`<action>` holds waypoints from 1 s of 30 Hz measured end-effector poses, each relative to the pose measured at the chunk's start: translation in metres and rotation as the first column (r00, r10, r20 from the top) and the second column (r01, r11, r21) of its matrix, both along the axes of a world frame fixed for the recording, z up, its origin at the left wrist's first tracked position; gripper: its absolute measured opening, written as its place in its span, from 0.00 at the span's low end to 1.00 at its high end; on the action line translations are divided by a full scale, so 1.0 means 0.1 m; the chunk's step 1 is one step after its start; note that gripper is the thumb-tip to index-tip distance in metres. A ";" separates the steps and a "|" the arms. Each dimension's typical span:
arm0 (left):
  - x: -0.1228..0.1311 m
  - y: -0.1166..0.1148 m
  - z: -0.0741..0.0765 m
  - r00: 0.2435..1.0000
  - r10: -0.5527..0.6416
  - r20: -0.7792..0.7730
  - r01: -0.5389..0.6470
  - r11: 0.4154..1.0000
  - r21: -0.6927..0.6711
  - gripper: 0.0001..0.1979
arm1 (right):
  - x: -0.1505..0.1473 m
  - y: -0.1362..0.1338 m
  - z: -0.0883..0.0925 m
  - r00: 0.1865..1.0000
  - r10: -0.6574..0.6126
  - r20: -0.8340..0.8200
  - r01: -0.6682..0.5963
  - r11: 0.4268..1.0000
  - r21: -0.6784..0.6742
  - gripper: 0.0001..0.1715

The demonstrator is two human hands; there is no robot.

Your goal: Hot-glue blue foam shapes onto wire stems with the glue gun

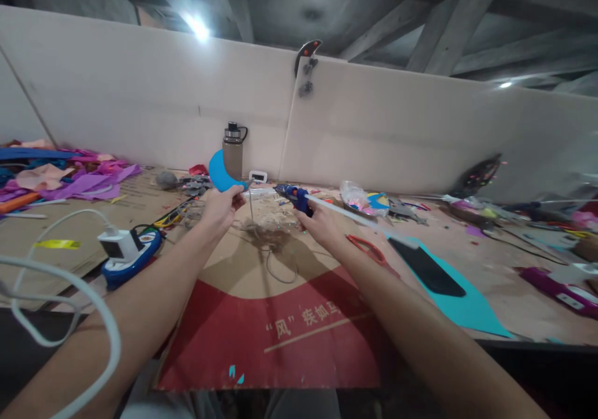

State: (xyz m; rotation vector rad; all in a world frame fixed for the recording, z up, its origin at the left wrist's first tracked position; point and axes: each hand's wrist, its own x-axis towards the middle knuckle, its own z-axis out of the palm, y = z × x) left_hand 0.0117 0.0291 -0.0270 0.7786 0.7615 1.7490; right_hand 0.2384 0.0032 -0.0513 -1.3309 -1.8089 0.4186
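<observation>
My left hand (227, 206) pinches the lower tip of a blue crescent-shaped piece (219, 171), held up over the work board. Opposite it, my right hand (315, 216) is wrapped round a dark blue glue gun (299, 198) whose nozzle points left toward the piece. A long whitish glue stick (350, 212) trails out of the gun's back, over my forearm. A gap lies between the nozzle and the blue piece. Below both hands is a red and tan cardboard sheet (280, 350), with a thin grey cord (280, 280) and brownish residue on it.
A grey bottle (232, 157) stands behind the blue piece. Orange-handled scissors (367, 249) and a black phone (427, 266) on turquoise sheet (481, 316) lie right. At left are a blue power strip (131, 260), a white cable (109, 325) and purple scraps (93, 182).
</observation>
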 end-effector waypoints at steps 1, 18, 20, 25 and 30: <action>0.01 0.00 0.00 1.000 0.001 -0.011 -0.002 1.000 -0.009 0.10 | -0.04 -0.04 0.04 0.997 0.010 -0.073 -0.014 0.999 -0.050 0.11; 0.11 -0.05 -0.15 0.979 -0.017 -0.202 0.002 0.997 -0.074 0.09 | -0.20 -0.34 -0.01 0.828 0.245 -0.504 -0.312 0.949 -0.051 0.17; 0.12 -0.06 -0.15 0.979 -0.017 -0.204 0.002 0.997 -0.075 0.08 | -0.20 -0.35 -0.01 0.835 0.240 -0.496 -0.302 0.952 -0.048 0.17; 0.14 -0.09 -0.14 0.978 -0.017 -0.206 0.004 0.998 -0.063 0.08 | -0.20 -0.34 -0.06 0.894 0.213 -0.395 -0.257 0.965 -0.061 0.18; 0.15 -0.12 -0.13 0.979 -0.008 -0.205 -0.006 0.998 -0.068 0.08 | -0.19 -0.36 -0.08 0.938 0.173 -0.299 -0.210 0.973 -0.096 0.17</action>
